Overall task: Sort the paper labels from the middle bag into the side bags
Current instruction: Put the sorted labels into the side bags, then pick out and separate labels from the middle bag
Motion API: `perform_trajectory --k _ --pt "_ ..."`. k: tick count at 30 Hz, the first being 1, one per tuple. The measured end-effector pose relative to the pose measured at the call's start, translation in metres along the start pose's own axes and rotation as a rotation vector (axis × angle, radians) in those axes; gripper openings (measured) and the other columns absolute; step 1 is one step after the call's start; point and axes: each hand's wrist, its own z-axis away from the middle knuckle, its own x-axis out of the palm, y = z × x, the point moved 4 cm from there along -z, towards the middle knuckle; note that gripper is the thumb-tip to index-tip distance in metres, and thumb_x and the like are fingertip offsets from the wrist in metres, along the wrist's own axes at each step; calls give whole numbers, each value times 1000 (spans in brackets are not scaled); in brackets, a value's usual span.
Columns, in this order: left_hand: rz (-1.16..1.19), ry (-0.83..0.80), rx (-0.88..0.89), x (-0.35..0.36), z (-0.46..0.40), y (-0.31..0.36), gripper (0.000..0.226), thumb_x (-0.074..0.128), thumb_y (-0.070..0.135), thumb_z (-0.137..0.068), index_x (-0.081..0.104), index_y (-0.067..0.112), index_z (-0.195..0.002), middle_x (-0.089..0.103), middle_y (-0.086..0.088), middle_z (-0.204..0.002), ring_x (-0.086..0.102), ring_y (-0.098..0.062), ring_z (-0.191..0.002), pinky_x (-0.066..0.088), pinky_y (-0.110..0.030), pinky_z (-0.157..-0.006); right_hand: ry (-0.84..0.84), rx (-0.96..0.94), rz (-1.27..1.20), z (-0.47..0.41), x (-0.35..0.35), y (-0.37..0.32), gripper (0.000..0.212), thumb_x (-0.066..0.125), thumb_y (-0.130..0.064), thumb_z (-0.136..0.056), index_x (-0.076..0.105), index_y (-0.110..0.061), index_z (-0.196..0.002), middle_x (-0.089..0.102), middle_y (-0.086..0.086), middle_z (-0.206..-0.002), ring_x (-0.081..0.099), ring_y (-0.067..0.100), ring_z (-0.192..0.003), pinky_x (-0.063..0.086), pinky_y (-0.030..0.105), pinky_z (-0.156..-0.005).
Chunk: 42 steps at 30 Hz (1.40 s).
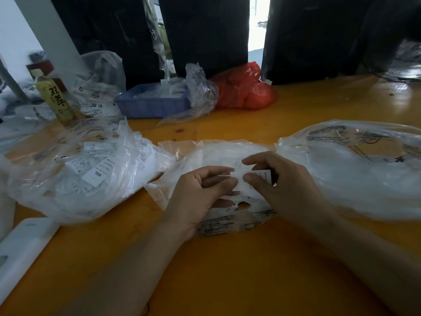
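Head view: at nine o'clock, left bag already holds many labels; at centre, left hand and right hand pinch labels over middle bag; right bag, three o'clock, looks emptier. Sorting seems unfinished.

right bag cut off at frame edge, label print blurred, fan smeared

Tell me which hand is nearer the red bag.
Right. The right hand lies below the red bag, almost in line with it; the left hand sits farther left and nearer the camera.
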Motion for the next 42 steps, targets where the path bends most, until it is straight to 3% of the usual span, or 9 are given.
perform_trajectory --k 4,7,11,25,29,33,36,39,42 --pt "39 41 2 -1 -1 1 38 87 25 -74 78 18 -111 83 1 -104 82 -24 -90 59 -21 -61 54 86 -80 -2 -1 4 40 61 -63 -84 51 -51 -120 68 -14 -91 65 1 -79 53 18 -67" --pt "110 89 -4 -3 -3 1 45 87 27 -69 77 16 -111 83 -3 -105 82 -24 -90 59 -21 -60 74 144 -175 -3 -2 10 24 66 -48 -91 59 -38 -112 71 -11 -84 70 6 -74 60 28 -70" --pt "89 41 7 -1 -2 1 35 87 26 -69 81 22 -104 83 -8 -101 82 -23 -90 60 -21 -60 59 99 -171 -1 -2 5 20 69 -31 -95 60 -47 -102 71 -18 -84 69 4 -74 59 25 -70" --pt "83 63 1 -1 -2 1 20 87 26 -72 85 28 -92 83 -7 -103 81 -23 -93 60 -20 -59 -9 8 -152 3 6 -10 11 69 -33 -93 67 -44 -95 69 -26 -87 68 1 -78 56 16 -71" --pt "-407 284 301 -21 4 34 9 79 26 -92 80 33 -98 81 15 -96 74 -6 -76 58 -21 -55 148 67 -105 0 -11 -6 11 66 -30 -95 63 -41 -96 69 -19 -80 66 -1 -78 54 15 -67" --pt "-900 694 743 -86 18 91 16 64 48 -97 69 45 -112 69 20 -97 62 6 -76 50 -26 -66 238 17 446 -13 -51 2 11 55 -25 -101 58 -27 -91 60 -15 -81 53 -1 -64 36 19 -59" --pt "-905 911 456 -179 11 96 28 70 30 -96 67 34 -124 72 8 -113 71 -15 -93 61 -46 -76 14 272 884 -25 -78 40 21 52 -1 -95 62 -12 -80 64 7 -81 57 19 -68 45 33 -65" --pt "-988 878 56 -228 2 76 30 72 10 -96 69 10 -126 69 -21 -129 65 -44 -118 53 -62 -102 -171 415 1020 -22 -85 63 18 54 -8 -95 71 -13 -97 68 11 -99 64 31 -89 55 38 -76" --pt "-1248 900 -58 -219 4 70 33 77 11 -94 73 13 -126 62 -23 -139 63 -51 -114 56 -64 -94 -158 430 991 -20 -82 66 19 54 -11 -93 72 -16 -93 67 9 -97 64 32 -89 57 39 -77"
